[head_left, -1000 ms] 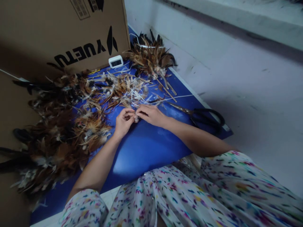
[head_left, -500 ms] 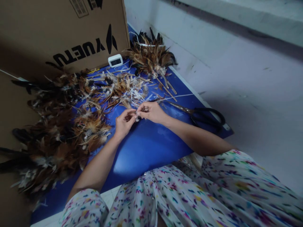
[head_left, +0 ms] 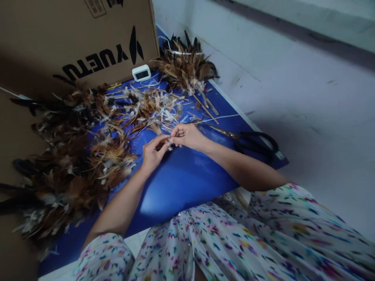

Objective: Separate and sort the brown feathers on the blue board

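Observation:
Above the blue tabletop [head_left: 181, 179] my two hands meet, fingertips pinched together. Between them shows the pale, fluffy end of a small feather [head_left: 170, 147]. My left hand [head_left: 154, 152] is closed on it with thumb and forefinger; the rest of the feather is hidden by the fingers. My right hand [head_left: 189, 137] pinches at the same fluffy end from the other side, its other fingers curled. Just beyond the hands lie loose brown and white feathers [head_left: 146, 103] with thin white ties [head_left: 168, 115] among them.
A large heap of brown feathers [head_left: 67, 168] covers the left side. Scissors [head_left: 249, 140] with black handles lie at the right edge. A bundle of feathers on sticks [head_left: 187, 70], a small white digital timer [head_left: 141, 73] and a cardboard box [head_left: 88, 43] stand at the back, beside a wall [head_left: 293, 86].
My right hand has turned slightly and its fingers have curled and shifted at the feather's end. My left hand keeps its pinch almost unmoved. The view has tilted a little.

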`<state>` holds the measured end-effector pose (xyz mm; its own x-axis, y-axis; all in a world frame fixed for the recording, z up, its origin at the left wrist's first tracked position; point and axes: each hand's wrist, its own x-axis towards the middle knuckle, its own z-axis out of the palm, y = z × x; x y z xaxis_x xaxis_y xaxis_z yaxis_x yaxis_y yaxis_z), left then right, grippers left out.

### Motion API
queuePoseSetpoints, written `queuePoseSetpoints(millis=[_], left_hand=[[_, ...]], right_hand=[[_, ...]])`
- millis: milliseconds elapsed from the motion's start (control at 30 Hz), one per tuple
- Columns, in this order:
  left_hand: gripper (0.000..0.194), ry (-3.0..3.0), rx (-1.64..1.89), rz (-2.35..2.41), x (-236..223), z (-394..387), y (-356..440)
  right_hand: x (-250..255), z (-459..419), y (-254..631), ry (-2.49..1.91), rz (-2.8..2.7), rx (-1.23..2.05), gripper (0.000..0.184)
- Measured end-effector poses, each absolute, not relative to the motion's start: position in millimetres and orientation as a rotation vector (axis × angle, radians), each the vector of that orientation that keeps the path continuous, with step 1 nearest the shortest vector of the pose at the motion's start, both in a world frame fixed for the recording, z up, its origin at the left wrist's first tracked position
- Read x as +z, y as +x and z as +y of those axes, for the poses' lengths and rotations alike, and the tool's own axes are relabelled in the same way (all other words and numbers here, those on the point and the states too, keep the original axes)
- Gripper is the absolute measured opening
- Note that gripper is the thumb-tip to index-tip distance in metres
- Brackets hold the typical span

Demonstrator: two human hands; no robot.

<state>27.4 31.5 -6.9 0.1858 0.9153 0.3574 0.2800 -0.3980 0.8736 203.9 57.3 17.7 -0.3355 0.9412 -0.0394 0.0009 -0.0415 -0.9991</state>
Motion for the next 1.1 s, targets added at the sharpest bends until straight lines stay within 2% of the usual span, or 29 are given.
queuePoseSetpoints(millis=[567,1100], left_hand=[[0.011,1.916,1.189,1.229,-2.5,30.6,29.1],[0.02,1.944,1.111,1.309,-1.7,30.7,29.4]], right_hand=[[18.6,57.8,210.5,-1.024,-1.503,1.515,0.016],[20.0,52.0,211.0,-1.083,-1.644,1.356,0.012]])
